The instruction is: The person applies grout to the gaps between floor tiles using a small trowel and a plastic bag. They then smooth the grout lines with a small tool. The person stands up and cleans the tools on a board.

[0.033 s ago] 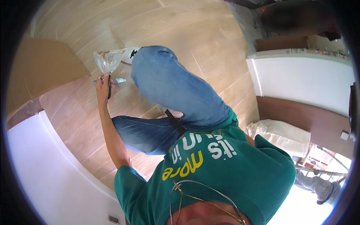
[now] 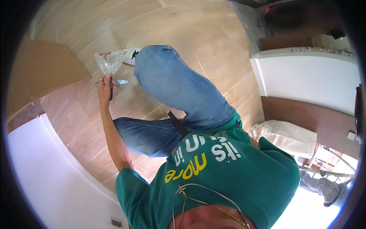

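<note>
My left hand [image 2: 103, 84] grips a wide putty knife [image 2: 110, 62] by its dark handle, its pale, smeared blade pointing away from me. A narrower metal blade [image 2: 121, 82] crosses behind that handle, at my fingers; whether I grip it too is unclear. Just beyond the wide blade is my white shoe [image 2: 130, 56]. My bent legs in blue jeans [image 2: 175, 84] rest over the wood-look tile floor [image 2: 76, 110]. Only a bit of my right arm shows past my green shirt; my right hand is hidden.
Brown cardboard [image 2: 45, 72] lies at left above a white wall [image 2: 49, 168]. A white ledge [image 2: 305, 76] with clutter on top runs along the right, near a beige sheet [image 2: 284, 137]. Another person's grey-trousered leg [image 2: 318, 185] shows at lower right beside a ladder [image 2: 324, 171].
</note>
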A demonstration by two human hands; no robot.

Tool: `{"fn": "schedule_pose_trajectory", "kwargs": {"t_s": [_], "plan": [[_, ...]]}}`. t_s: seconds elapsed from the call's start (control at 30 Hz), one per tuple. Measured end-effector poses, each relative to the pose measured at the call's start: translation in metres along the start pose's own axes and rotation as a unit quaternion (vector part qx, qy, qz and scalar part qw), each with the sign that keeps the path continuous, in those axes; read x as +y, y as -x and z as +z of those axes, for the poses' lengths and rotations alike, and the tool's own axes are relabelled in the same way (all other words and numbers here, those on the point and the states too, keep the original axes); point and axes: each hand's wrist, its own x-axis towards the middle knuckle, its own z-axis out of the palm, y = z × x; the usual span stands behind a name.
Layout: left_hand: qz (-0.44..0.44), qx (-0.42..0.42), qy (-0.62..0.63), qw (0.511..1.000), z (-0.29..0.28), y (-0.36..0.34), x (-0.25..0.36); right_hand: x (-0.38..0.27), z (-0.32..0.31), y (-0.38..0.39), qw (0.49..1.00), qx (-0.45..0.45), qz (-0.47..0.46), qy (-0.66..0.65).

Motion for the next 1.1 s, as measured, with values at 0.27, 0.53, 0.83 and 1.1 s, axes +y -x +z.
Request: {"fn": "schedule_pose_trajectory", "kwargs": {"t_s": [0.27, 0.53, 0.83, 1.1], "plan": [[-0.021, -0.018, -0.074, 0.997, 0.014, -0.004, -0.011, -0.163, 0.009, -0.191, 0.963, -0.032, -0.071, -0.260], [-0.039, 0.019, -0.124, 0.991, 0.000, 0.019, 0.020, -0.472, 0.014, -0.213, 0.862, -0.239, -0.213, -0.394], [-0.076, -0.044, -0.208, 0.974, 0.047, -0.003, 0.051, -0.422, 0.092, -0.175, 0.811, -0.332, -0.084, -0.474], [-0.109, -0.265, -0.217, 0.933, 0.152, -0.055, 0.099, -0.456, 0.121, -0.101, 0.776, -0.288, -0.558, -0.060]]}}
